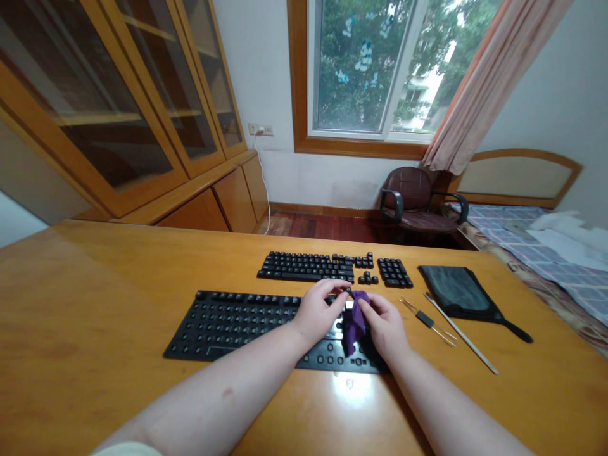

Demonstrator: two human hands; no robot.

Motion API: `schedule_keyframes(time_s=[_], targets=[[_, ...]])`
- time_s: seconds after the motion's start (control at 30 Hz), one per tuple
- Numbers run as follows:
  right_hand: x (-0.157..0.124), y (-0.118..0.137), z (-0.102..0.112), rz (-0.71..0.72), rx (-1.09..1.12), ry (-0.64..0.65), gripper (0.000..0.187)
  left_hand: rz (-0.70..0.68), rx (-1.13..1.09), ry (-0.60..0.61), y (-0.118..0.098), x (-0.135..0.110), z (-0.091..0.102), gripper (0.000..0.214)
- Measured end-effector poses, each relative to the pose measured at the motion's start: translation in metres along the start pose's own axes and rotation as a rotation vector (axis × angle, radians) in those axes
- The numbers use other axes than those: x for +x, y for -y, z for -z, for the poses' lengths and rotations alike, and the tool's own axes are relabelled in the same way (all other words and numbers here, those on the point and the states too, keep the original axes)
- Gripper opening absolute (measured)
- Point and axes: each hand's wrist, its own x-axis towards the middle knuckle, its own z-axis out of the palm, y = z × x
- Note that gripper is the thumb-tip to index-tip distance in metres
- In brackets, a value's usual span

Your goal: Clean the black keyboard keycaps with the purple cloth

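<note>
A black mechanical keyboard [247, 329] lies on the wooden desk, with my hands over its right half. My right hand [384, 326] pinches a crumpled purple cloth [355, 323] that hangs down onto the keyboard. My left hand [320, 310] curls over the keyboard's top edge, its fingertips against the cloth. Whether those fingers grip the cloth, I cannot tell. Rows of black keycaps [304, 267] sit in neat blocks behind the keyboard. To the right lie metal tweezers [425, 320], a thin pale rod [458, 332] and a black flat pouch [458, 292].
The orange wooden desk [85, 304] has a front edge near my arms. Beyond its far edge stand a glass-fronted wooden cabinet [118, 107], a dark office chair [418, 202] and a bed [536, 253] with a checked cover.
</note>
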Motion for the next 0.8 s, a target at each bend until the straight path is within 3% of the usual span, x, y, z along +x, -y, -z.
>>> schedule_keyframes(time_s=[0.17, 0.27, 0.33, 0.43, 0.57, 0.8], targets=[[-0.001, 0.0, 0.0, -0.006, -0.003, -0.01, 0.024, -0.058, 0.161, -0.149, -0.009, 0.021, 0.029, 0.026], [-0.002, 0.0, 0.0, -0.017, -0.004, 0.002, 0.024, -0.061, 0.293, -0.196, 0.003, 0.037, 0.047, 0.026], [-0.002, -0.001, 0.001, -0.027, -0.005, 0.006, 0.024, -0.043, 0.348, -0.165, 0.014, 0.044, 0.054, 0.024], [-0.002, 0.0, 0.001, -0.028, -0.005, 0.003, 0.024, -0.081, 0.394, -0.09, 0.025, 0.046, 0.055, 0.022], [-0.001, 0.0, 0.0, -0.018, -0.009, -0.007, 0.025, -0.172, 0.443, 0.008, 0.023, 0.043, 0.05, 0.022], [-0.001, 0.001, 0.0, -0.026, 0.018, -0.002, 0.025, -0.195, 0.466, -0.013, 0.02, 0.041, 0.049, 0.025]])
